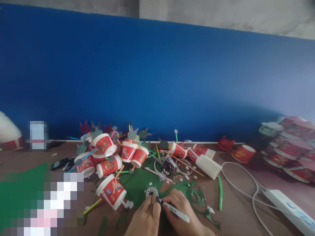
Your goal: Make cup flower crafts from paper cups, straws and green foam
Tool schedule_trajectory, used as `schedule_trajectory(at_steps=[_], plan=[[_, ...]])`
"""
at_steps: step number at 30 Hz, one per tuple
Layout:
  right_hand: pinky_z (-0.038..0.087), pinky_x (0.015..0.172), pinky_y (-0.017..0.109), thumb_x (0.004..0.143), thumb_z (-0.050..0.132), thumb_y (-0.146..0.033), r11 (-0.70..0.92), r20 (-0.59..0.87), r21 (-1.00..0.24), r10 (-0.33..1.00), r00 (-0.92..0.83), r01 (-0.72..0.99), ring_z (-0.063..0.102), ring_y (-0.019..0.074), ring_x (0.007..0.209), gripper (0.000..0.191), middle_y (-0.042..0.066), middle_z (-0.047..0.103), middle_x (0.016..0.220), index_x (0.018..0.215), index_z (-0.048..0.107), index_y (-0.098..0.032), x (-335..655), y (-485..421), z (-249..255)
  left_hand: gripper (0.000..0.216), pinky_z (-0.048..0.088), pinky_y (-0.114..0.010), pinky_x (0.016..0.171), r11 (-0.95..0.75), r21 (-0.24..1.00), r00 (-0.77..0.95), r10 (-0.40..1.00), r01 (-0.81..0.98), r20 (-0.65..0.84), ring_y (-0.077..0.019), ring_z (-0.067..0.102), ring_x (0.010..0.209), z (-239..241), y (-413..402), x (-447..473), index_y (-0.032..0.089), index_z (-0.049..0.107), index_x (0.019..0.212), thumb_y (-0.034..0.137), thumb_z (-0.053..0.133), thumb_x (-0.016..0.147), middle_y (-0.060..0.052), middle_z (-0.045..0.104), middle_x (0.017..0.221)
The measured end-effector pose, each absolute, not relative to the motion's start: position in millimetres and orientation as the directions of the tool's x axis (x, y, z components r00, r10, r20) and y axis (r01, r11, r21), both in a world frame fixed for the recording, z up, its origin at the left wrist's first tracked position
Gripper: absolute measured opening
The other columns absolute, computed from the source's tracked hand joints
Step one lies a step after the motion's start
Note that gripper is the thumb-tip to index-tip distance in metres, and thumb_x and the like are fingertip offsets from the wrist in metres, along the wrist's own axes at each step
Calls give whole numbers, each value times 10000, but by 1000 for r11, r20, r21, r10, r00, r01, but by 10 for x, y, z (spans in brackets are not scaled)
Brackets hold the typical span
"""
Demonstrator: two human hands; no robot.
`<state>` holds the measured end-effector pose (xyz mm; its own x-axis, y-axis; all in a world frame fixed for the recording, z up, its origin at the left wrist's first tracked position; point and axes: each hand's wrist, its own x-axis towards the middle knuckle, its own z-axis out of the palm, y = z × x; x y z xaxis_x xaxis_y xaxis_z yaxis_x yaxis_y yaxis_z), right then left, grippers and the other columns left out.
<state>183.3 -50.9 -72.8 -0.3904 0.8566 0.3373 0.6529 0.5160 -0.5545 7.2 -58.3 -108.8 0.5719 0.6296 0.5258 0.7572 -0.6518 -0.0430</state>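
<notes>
My left hand point(147, 214) is closed, its fingers pressed together at the near edge of a white ring point(149, 190) with dark marks around its face. The ring, perhaps a tape roll, lies on green sheet material point(137, 182). In my right hand point(181, 209) is a white marker point(178, 214), its dark tip pointing left beside the left fingers. The fingers partly hide the ring's centre and the spot where the marker tip meets it. Green offcuts with round holes point(197, 196) lie just right of my right hand.
Red-and-white paper cups point(112, 191) with straws and paper shapes crowd the left and middle. A stack of cups point(208, 166) lies beyond my right hand. A green straw point(220, 193), looped white cable point(256, 186) and power strip point(287, 206) are rightward. A blue panel point(157, 75) stands behind.
</notes>
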Motion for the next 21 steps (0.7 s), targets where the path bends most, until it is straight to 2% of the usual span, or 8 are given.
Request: schedule_trajectory(at_steps=[4, 8, 12, 15, 18, 21], plan=[[405, 677, 327, 805, 471, -160, 541, 319, -505, 841, -437, 673, 576, 190, 721, 128, 47, 641, 742, 833, 588, -204, 1806, -563, -706, 478, 494, -249, 802, -649, 72, 601, 736, 757, 312, -218, 621, 978, -859, -592, 72, 36, 487, 1150, 41, 448, 673, -179, 674, 1029], [383, 680, 319, 814, 468, -169, 567, 314, -452, 824, -472, 688, 567, 189, 740, 117, 39, 636, 752, 829, 575, -215, 1799, -597, -678, 616, 506, -276, 732, -618, 144, 615, 785, 773, 66, -237, 644, 879, -559, -586, 76, 1, 446, 1198, 27, 521, 588, -180, 678, 951], [360, 652, 310, 827, 456, -153, 637, 330, -378, 771, -545, 672, 552, 184, 689, 155, 29, 630, 720, 900, 569, -229, 1852, -636, -651, 689, 500, -258, 731, -589, 166, 598, 802, 791, 1, -228, 642, 883, -375, -599, 70, 37, 447, 1205, -12, 571, 529, -162, 662, 982], [361, 636, 302, 804, 449, -121, 600, 324, -426, 800, -505, 677, 539, 174, 640, 217, 24, 613, 713, 970, 546, -222, 1873, -641, -636, 659, 502, -275, 728, -583, 150, 593, 805, 798, -28, -233, 643, 879, -303, -625, 69, 58, 466, 1192, -18, 556, 544, -165, 664, 981], [382, 724, 317, 747, 462, -92, 511, 330, -506, 859, -391, 695, 558, 199, 792, 247, 52, 611, 856, 959, 518, -205, 1797, -581, -615, 637, 499, -272, 750, -559, 176, 568, 823, 810, 0, -226, 639, 911, -259, -644, 72, 63, 475, 1184, -47, 510, 558, -170, 654, 1025], [387, 765, 337, 681, 516, -117, 526, 327, -522, 851, -412, 671, 542, 226, 863, 267, 63, 598, 880, 937, 498, -193, 1655, -470, -591, 603, 496, -268, 766, -533, 229, 543, 839, 815, 20, -216, 637, 922, -250, -651, 80, 81, 498, 1140, -60, 495, 555, -163, 646, 1052]])
